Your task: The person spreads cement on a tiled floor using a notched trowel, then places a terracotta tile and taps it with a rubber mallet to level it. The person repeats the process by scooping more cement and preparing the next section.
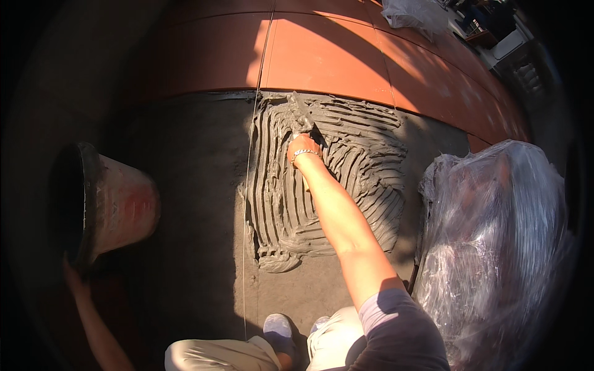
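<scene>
My right hand (304,148), with a bracelet at the wrist, is closed on the handle of a mortar-coated trowel (301,114). The blade is near the far edge of a patch of grey mortar (291,191), which is combed into ridges. Some ridges run away from me, others sideways, and the right part is rougher. At the left, in shadow, my left hand (75,278) is at the near rim of a bucket (127,201), apparently gripping it. Those fingers are dark and partly hidden, and so is what the bucket holds.
Reddish-orange tiles (328,55) border the mortar on the far side. A taut string (249,154) runs lengthwise along the patch's left side. A stack wrapped in clear plastic (489,260) stands close on my right. Crumpled plastic (416,15) lies on the far tiles.
</scene>
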Action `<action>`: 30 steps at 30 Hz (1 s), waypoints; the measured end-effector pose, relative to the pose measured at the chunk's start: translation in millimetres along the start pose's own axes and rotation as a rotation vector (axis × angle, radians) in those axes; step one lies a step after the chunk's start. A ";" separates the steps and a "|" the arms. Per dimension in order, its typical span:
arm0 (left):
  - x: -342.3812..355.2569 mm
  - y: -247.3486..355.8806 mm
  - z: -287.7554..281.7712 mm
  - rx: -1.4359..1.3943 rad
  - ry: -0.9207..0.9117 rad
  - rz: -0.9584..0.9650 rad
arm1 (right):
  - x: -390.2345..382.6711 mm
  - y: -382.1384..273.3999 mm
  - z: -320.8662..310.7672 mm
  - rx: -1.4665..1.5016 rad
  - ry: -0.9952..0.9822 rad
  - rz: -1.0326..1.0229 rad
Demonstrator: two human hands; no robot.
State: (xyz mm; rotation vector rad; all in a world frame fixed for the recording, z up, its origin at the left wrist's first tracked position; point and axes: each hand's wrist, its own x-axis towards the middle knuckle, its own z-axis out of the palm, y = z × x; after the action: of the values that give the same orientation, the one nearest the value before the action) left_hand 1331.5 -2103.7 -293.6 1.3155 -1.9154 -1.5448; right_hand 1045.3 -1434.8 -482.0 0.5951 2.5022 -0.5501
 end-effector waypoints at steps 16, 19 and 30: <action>-0.9 -1.3 0.1 0.020 0.059 -0.052 | 16.4 40.4 -14.0 -0.341 0.196 -0.384; 1.0 -3.3 -2.3 -0.002 -0.004 -0.073 | -12.0 69.2 -5.2 -0.500 0.001 -0.376; -17.3 11.7 10.6 0.087 0.021 -0.032 | -40.3 97.5 18.0 -0.502 0.061 -0.537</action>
State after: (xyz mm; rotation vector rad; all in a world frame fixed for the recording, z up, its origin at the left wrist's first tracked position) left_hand 1327.3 -2083.7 -282.1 1.3991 -1.9785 -1.4711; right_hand 1132.7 -1375.4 -499.4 -0.2605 2.7071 -0.0630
